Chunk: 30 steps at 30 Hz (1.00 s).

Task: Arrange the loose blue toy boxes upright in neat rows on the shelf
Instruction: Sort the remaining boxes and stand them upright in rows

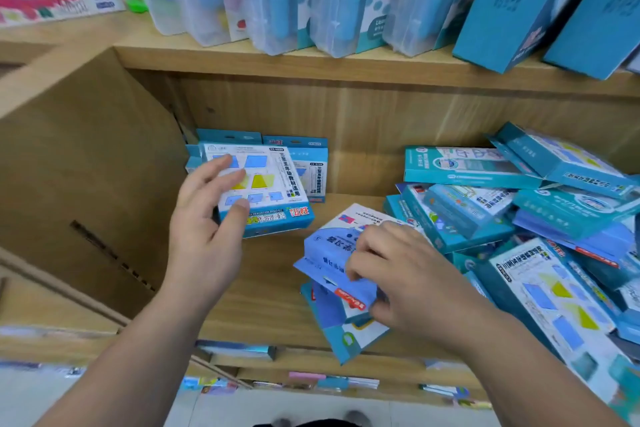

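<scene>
The right hand (408, 274), fingers curled, pinches a flat blue cardboard toy box (332, 253) near the wooden shelf (270, 288) front, probably light, stiff but crushable, best held by its narrow sides, while the left hand (204, 218), fingers spread, rests against upright blue boxes (266, 184) at back left.

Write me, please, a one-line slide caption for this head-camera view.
Left hand touches an upright blue box at the left of the shelf; right hand grips another box beside the loose pile.
</scene>
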Each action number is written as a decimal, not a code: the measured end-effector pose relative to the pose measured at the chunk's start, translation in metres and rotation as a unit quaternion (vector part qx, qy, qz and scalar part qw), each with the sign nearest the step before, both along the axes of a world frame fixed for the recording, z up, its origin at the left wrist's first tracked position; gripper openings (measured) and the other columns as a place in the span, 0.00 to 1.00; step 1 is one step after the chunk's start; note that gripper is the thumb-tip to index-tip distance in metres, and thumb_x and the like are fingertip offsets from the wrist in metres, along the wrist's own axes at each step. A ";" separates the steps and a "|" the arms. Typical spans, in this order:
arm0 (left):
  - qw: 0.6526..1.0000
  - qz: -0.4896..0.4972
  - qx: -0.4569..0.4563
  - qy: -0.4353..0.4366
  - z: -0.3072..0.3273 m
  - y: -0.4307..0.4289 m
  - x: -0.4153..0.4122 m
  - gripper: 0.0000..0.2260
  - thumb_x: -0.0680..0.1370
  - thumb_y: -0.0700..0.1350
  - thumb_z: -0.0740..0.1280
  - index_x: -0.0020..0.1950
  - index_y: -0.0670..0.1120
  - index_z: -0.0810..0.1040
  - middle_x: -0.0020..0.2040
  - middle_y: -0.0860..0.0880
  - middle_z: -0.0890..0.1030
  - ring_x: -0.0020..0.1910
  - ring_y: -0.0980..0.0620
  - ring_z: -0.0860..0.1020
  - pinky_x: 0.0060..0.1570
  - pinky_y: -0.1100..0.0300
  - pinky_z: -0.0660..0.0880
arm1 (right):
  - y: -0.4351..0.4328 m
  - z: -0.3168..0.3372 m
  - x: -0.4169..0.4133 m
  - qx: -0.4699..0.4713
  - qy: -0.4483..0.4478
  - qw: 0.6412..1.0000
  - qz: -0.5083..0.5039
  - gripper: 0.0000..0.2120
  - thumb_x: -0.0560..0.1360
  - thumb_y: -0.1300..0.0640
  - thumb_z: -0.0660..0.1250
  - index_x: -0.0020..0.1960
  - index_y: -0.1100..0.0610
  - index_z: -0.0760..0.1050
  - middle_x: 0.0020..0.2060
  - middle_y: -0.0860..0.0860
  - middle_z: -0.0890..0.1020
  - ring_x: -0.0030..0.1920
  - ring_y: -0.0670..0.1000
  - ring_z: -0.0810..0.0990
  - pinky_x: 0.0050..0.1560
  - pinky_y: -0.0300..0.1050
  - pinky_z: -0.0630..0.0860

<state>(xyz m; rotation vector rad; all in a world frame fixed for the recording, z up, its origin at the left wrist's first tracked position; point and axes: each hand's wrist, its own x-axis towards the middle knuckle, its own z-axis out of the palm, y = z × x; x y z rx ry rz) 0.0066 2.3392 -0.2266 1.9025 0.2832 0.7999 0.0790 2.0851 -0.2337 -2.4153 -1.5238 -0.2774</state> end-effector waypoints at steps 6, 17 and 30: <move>0.988 -0.018 -0.150 -0.017 -0.003 -0.005 0.007 0.27 0.78 0.28 0.66 0.65 0.58 0.77 0.77 0.65 0.60 0.71 0.58 0.72 0.53 0.63 0.80 | -0.019 0.001 -0.001 -0.101 0.102 0.987 -0.071 0.33 0.60 0.21 0.65 0.57 0.39 0.73 0.52 0.39 0.68 0.57 0.45 0.67 0.61 0.42 0.64; 0.952 -0.167 -0.254 -0.029 0.018 -0.007 0.028 0.35 0.77 0.25 0.64 0.70 0.62 0.67 0.66 0.48 0.79 0.63 0.48 0.79 0.53 0.50 0.82 | 0.061 0.048 0.055 0.255 0.507 0.800 -0.196 0.20 0.76 0.45 0.71 0.66 0.49 0.76 0.53 0.41 0.84 0.52 0.42 0.83 0.56 0.45 0.79; 0.961 0.099 0.207 0.155 -0.039 0.059 0.058 0.22 0.74 0.43 0.72 0.68 0.46 0.77 0.70 0.42 0.73 0.67 0.37 0.71 0.69 0.46 0.67 | 0.091 0.014 0.118 0.206 0.324 0.891 -0.241 0.14 0.70 0.55 0.79 0.52 0.48 0.77 0.49 0.46 0.82 0.48 0.47 0.83 0.52 0.49 0.81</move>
